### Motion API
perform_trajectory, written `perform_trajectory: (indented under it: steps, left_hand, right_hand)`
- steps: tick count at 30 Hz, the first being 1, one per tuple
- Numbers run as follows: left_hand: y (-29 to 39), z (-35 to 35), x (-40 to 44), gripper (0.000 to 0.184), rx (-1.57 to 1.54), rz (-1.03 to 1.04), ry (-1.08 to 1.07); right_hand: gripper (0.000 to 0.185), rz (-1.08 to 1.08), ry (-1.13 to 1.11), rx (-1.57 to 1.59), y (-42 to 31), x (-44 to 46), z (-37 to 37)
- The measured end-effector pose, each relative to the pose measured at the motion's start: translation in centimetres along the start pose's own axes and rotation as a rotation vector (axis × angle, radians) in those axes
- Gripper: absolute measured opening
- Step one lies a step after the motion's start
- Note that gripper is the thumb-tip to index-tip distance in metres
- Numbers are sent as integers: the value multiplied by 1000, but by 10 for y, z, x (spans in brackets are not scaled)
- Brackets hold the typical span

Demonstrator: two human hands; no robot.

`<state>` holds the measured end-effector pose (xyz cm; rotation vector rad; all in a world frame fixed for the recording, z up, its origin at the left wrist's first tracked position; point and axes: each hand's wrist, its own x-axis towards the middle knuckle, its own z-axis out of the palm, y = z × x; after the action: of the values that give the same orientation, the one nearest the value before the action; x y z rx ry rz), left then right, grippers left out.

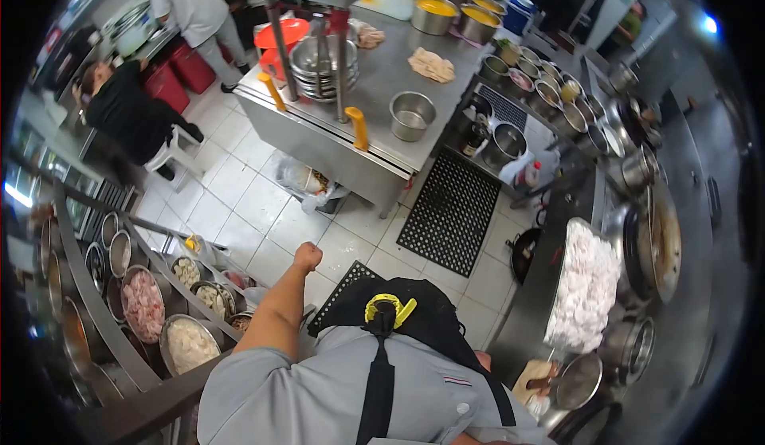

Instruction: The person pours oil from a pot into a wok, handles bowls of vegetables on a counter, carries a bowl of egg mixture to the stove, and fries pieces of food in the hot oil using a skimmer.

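1. Nearest the camera, along the bottom of the frame, a grey shirt [319, 389] is worn, with a black apron [426, 295] at the waist, presumably put on against spills.
2. The left grip [307, 255] is held out at lower centre, curled into a fist; nothing is seen in it. It is held clear of every surface.
3. The right grip cannot be made out surely; a patch of skin [483, 360] is shown beside the shirt, but whether anything is held cannot be told.
4. Nearest the fist, a small mat [343, 294] is laid on the floor [239, 234], probably for footing on smooth tiles.
5. At lower right, a pan [578, 383] is set by a board [527, 380]; above them a tray of white food [586, 286] is placed, apparently for easy reach.
6. At lower left, pink food [143, 305] and pale food [191, 343] are kept in separate bowls, likely to prevent mixing.
7. At upper centre, a pot [412, 118] is stood upright on the steel surface [370, 114], near its edge.
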<state>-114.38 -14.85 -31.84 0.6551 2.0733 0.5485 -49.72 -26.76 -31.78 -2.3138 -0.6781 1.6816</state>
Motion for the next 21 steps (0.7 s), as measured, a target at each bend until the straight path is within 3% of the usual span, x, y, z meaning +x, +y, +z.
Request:
perform_trajectory:
  steps: [6,7,8,9,10,11,12,13,14,17,21]
  left_hand:
    - [-78,-1,-51,24,-48,-182,70]
    - [-89,3,-69,25,-36,-229,74]
    - [-128,16,-71,22,-13,-155,115]
    - [-167,31,-72,19,14,-78,158]
    - [-149,27,-100,18,142,-231,96]
    - [-117,19,-137,17,278,-376,10]
    - [-213,63,-106,27,361,83,429]
    - [-212,60,-127,28,651,173,173]
    - [-199,62,-157,30,938,252,-99]
    - [-194,90,-157,18,37,-157,-205]
    - [-150,84,-165,17,-53,-268,-96]
  right_hand:
    - [16,-296,-27,-182,-217,71,41]
    - [11,-392,-41,-435,-284,36,58]
    - [10,-535,-165,-19,-310,62,78]
    - [8,-662,-211,-138,-362,49,100]
    - [10,-818,-195,-157,-406,43,125]
    - [28,-996,-123,-168,-451,0,148]
    - [44,-1077,-219,-84,-488,-11,169]
    - [47,-1304,-121,-204,-518,-17,185]
    - [50,-1381,-93,-237,-544,-46,197]
    - [53,-1400,-15,-532,-591,-64,225]
    - [44,-1356,-3,-733,-606,-55,236]
